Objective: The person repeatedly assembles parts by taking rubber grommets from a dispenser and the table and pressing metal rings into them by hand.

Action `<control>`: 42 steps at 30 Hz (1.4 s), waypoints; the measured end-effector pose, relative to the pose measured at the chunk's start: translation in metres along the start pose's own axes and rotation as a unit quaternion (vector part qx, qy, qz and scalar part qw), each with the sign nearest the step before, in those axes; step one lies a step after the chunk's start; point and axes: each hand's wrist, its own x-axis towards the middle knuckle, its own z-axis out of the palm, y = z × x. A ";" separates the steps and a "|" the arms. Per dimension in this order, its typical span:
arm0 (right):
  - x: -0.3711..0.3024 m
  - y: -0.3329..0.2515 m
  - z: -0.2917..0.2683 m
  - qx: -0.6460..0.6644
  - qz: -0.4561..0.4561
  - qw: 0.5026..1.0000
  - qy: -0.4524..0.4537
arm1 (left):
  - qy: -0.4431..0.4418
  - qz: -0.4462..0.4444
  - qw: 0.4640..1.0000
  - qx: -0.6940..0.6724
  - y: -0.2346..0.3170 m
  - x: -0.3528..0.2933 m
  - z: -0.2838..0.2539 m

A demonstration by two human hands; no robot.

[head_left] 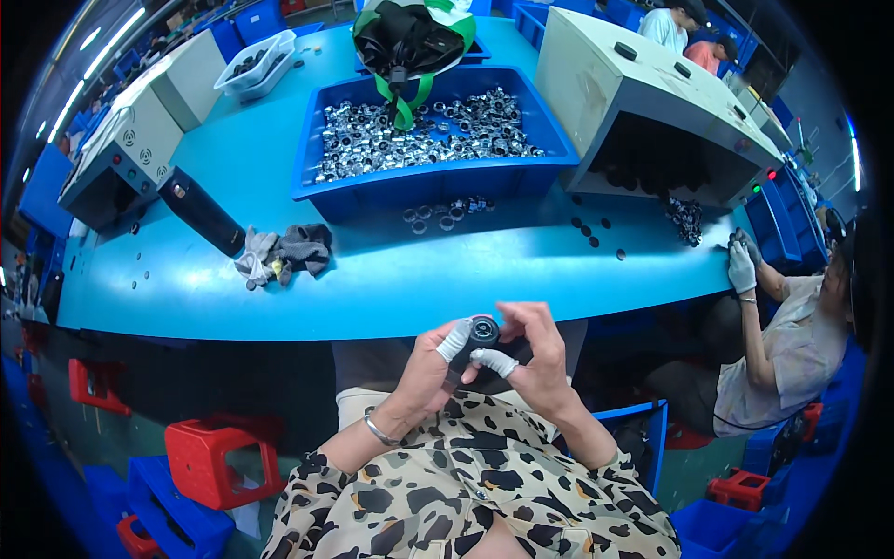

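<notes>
Just in front of the table's near edge, a small black round part with a ringed face point(484, 331) is held between my two hands. My left hand point(426, 371) grips it from the left, its white-wrapped thumb against the side. On the right, my right hand point(542, 365) curls around it, with a white-wrapped thumb at the lower edge and the index finger raised by the upper edge. The fingers beneath the part are partly hidden. Beyond my hands, several loose silver rings point(445, 224) lie on the blue table point(419, 293) before a blue bin point(438, 177) of shiny rings.
A black and green bag point(410, 42) rests over the bin. At left are a black bottle point(203, 212), grey cloths point(303, 250) and a box-shaped machine point(121, 154). A larger machine point(652, 112) stands right, near black discs point(587, 230). A gloved co-worker point(778, 326) sits at right.
</notes>
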 end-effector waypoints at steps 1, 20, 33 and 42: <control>-0.002 0.000 -0.002 0.026 0.051 0.998 -0.005 | -0.001 -0.001 1.000 0.000 0.001 -0.001 0.003; -0.047 0.001 0.026 0.067 0.194 0.978 0.041 | 0.087 0.183 0.935 0.289 -0.033 0.002 -0.003; -0.052 0.009 0.024 0.384 0.326 0.864 0.002 | 0.052 0.026 0.998 0.022 -0.034 -0.011 -0.022; -0.082 0.033 0.036 0.302 0.382 0.873 -0.017 | 0.100 -0.112 0.986 0.074 -0.040 -0.020 -0.052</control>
